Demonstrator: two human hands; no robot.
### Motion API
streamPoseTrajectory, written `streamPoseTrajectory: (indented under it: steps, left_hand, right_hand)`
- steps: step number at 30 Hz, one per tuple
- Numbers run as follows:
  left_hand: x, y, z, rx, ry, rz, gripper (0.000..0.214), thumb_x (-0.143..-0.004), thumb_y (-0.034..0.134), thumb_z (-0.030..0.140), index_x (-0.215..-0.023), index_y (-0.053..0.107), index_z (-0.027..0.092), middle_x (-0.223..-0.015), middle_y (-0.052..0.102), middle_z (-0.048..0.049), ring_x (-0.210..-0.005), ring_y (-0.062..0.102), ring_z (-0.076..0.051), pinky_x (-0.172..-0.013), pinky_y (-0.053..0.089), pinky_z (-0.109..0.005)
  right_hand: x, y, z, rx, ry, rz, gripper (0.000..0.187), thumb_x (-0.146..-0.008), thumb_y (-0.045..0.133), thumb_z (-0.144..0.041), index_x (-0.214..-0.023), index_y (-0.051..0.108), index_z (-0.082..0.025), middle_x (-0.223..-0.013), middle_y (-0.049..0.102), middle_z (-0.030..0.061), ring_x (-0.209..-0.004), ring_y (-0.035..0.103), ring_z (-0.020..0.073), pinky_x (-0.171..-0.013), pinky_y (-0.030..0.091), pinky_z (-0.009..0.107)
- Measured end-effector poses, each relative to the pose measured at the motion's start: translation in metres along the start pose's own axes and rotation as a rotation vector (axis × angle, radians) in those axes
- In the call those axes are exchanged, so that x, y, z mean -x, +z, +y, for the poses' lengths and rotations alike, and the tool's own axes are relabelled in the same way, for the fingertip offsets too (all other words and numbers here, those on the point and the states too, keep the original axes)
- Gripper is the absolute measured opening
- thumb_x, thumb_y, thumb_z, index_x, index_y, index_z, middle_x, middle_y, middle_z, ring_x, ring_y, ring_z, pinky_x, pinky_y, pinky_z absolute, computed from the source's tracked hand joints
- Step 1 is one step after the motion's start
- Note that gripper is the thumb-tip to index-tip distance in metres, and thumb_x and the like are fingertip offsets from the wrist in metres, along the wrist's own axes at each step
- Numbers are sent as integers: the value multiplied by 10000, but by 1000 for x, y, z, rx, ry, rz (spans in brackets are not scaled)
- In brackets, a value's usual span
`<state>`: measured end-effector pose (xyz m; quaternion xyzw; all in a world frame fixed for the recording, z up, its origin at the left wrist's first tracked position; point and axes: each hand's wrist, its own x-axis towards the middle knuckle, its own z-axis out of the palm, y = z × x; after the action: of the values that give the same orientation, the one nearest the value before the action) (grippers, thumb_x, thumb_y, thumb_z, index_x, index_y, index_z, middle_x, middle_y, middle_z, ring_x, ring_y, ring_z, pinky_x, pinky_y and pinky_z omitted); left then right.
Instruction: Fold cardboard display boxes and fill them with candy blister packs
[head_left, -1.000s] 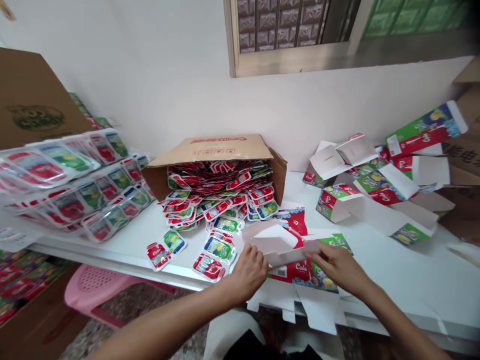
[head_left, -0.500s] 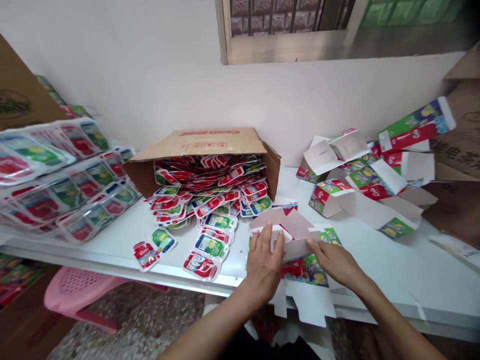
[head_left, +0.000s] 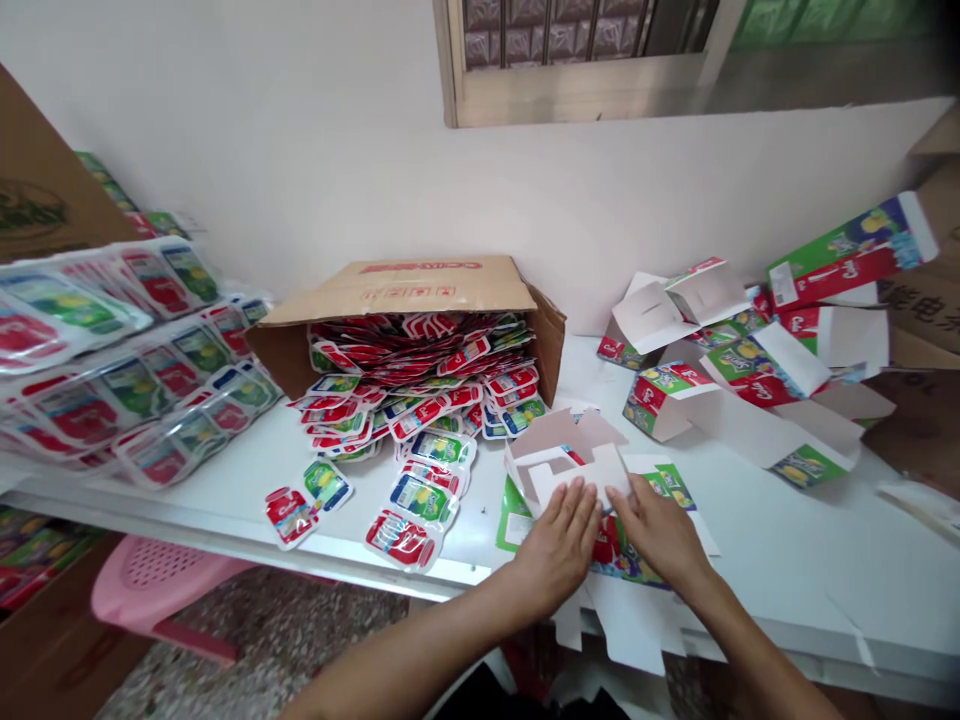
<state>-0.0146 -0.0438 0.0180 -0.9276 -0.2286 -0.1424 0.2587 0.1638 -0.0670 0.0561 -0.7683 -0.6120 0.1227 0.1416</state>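
An unfolded printed carton (head_left: 589,430), white inside with red and green panels outside, stands with its top open at the table's front edge. My left hand (head_left: 559,545) lies on its near white flap, fingers stretched out and close together. At the carton's right front corner, my right hand (head_left: 660,530) grips the cardboard, with the thumb on the near side and the other fingers partly hidden. Under both hands, more printed carton card (head_left: 637,575) lies flat, its white flaps hanging over the edge. Left of them is a strip of bottle-shaped sachets (head_left: 424,492).
A brown cardboard box (head_left: 442,275) on its side spills many red and green sachets (head_left: 420,385). Stacked sachet strips (head_left: 97,390) fill the left. Several half-folded cartons (head_left: 757,370) lie at the right by the wall. A pink plastic stool (head_left: 161,575) stands below the table.
My left hand has slid right and down from the carton's left side to its near flap. My right hand has closed in on the carton's right corner. The near flap now slopes inward.
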Motion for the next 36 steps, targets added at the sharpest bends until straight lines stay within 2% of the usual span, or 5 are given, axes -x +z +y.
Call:
streamPoseTrajectory:
  steps: [6, 11, 22, 31, 36]
  left_hand:
    - [-1, 4, -4, 22, -10, -50, 445, -950, 337, 193, -1361, 375, 26, -1426, 390, -224, -1317, 400, -305, -1066, 295, -448]
    - [-4, 0, -7, 59, 60, -40, 441, -949, 341, 187, -1360, 376, 31, -1426, 396, -216, -1314, 403, -308, -1063, 291, -455]
    - [-7, 0, -9, 139, 27, -133, 425, -938, 355, 185, -1338, 397, 47, -1404, 439, -194, -1288, 435, -298, -1021, 315, -428]
    - [-28, -16, -2, 283, -131, -307, 667, -819, 517, 263, -1403, 287, 38, -1400, 415, -245, -1194, 475, -320, -874, 407, -425]
    - [-30, -14, -1, 249, -116, -271, 546, -878, 453, 255, -1384, 351, 76, -1377, 458, -217, -1208, 475, -312, -961, 341, -465]
  right_hand:
    - [-16, -2, 25, -375, 93, 241, 520, -881, 377, -557, -1240, 507, -203, -714, 671, 31, -683, 633, 206, -659, 458, 301]
    - [-71, -8, 36, -778, 143, -30, 606, -851, 403, -586, -1284, 475, -168, -1160, 634, 143, -975, 633, 232, -725, 513, 320]
    - [-86, 8, 2, -699, 5, -155, 482, -781, 524, -589, -982, 666, -175, -1031, 694, 87, -988, 612, 245, -891, 445, 353]
    - [-76, 9, 6, -1107, 11, -312, 543, -828, 469, -610, -1162, 599, -202, -1089, 688, 67, -916, 657, 242, -783, 523, 348]
    - [-77, 11, 1, -795, -57, -205, 528, -845, 434, -609, -1112, 612, -188, -1122, 671, 67, -1042, 609, 230, -900, 470, 333]
